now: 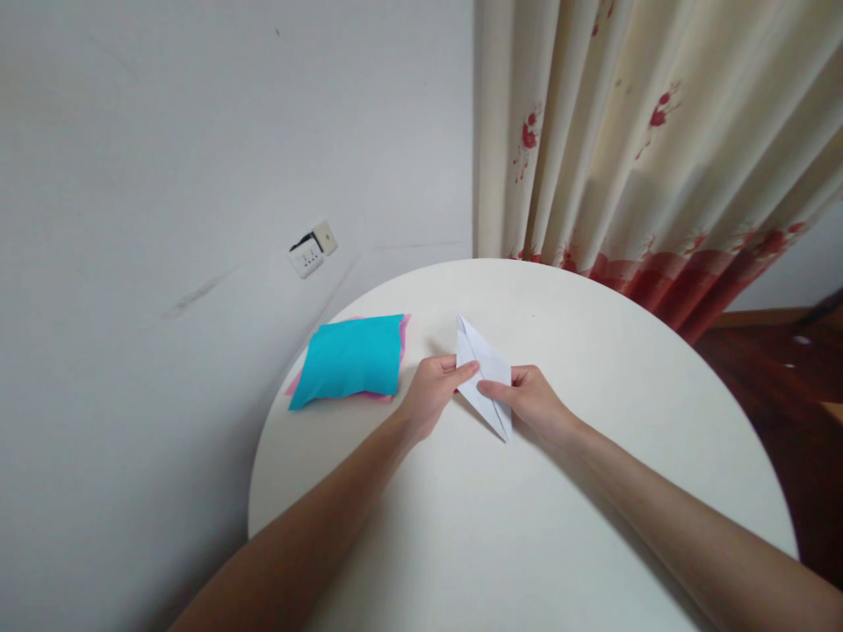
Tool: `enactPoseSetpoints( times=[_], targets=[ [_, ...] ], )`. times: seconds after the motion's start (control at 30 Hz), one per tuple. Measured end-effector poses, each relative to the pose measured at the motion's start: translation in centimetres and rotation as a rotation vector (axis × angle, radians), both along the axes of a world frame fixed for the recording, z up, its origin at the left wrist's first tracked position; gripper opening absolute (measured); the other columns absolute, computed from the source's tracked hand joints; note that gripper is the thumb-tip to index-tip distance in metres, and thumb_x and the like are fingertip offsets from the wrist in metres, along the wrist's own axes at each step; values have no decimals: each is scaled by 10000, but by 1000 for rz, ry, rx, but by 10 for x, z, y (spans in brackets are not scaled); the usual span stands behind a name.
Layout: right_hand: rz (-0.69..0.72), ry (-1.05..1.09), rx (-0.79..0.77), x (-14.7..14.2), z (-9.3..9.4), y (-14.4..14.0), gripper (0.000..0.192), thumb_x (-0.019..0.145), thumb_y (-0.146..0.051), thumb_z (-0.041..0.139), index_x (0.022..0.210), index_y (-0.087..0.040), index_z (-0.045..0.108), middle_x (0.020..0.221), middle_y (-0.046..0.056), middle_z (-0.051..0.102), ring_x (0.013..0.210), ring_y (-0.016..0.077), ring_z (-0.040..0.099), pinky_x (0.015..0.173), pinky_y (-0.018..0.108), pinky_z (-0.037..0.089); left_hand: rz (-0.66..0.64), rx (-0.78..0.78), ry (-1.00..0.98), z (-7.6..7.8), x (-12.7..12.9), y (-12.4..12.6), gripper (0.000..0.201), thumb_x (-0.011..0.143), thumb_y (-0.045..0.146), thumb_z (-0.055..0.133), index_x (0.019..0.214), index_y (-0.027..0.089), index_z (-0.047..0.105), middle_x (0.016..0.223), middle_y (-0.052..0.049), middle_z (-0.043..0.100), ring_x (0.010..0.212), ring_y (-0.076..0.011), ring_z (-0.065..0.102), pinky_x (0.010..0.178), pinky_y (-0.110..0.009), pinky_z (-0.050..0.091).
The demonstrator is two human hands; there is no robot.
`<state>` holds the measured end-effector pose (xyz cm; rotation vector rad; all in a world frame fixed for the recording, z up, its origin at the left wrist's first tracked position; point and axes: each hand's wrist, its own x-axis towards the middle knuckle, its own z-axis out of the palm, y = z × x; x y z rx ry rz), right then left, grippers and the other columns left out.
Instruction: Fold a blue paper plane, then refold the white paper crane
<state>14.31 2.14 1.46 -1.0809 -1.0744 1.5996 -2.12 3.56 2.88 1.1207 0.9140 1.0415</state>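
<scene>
A folded sheet of white paper (486,362), diamond-like with long pointed ends and a slanting crease, is held between both hands above the table. My left hand (435,386) grips its left edge, thumb on top and the other fingers behind it. From the right, my right hand (535,399) pinches the opposite edge, with its thumb lying across the face near the crease. The fingers under the paper are mostly hidden. Left of my left hand lies a blue sheet of paper (352,360) on top of pink paper (407,326), whose edges stick out.
The round white table (632,377) stands close to a white wall (198,158) on the left. A wall socket (306,258) is mounted just beyond the table's edge. Cream and red curtains (632,158) hang behind it, and dark floor (777,377) shows at right.
</scene>
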Motion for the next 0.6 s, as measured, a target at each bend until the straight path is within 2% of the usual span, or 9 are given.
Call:
enactPoseSetpoints(
  times=[0.2, 0.4, 0.5, 0.6],
  targets=[
    [-44, 13, 5, 2, 5, 1, 389, 605, -453, 854, 738, -99, 763, 778, 105, 749, 642, 169, 612, 613, 293, 435, -29, 20, 40, 2, 1, -1, 405, 747, 417, 792, 1003, 104, 764, 950, -122, 766, 853, -243, 707, 850, -368, 527],
    [122, 6, 7, 2, -1, 0, 403, 653, -452, 846, 843, -102, 785, 846, 127, 764, 710, 189, 680, 681, 311, 484, 156, 60, -34, 3, 1, 2, 370, 747, 409, 786, 963, 110, 760, 958, -110, 765, 837, -233, 702, 806, -354, 541],
    [124, 49, -48, 0, -1, -2, 412, 646, -453, 860, 852, -106, 779, 844, 144, 768, 784, 220, 723, 734, 323, 519, 212, 66, -75, 4, 0, 3, 395, 717, 419, 810, 962, 113, 757, 966, -102, 767, 891, -244, 701, 860, -367, 537],
    [144, 12, -77, 0, 2, -3, 420, 643, -478, 861, 822, -110, 769, 873, 159, 771, 784, 209, 730, 706, 295, 524, 244, 92, -97, 5, -1, 4, 383, 726, 412, 803, 968, 119, 755, 968, -96, 768, 905, -250, 701, 858, -371, 540]
  ],
)
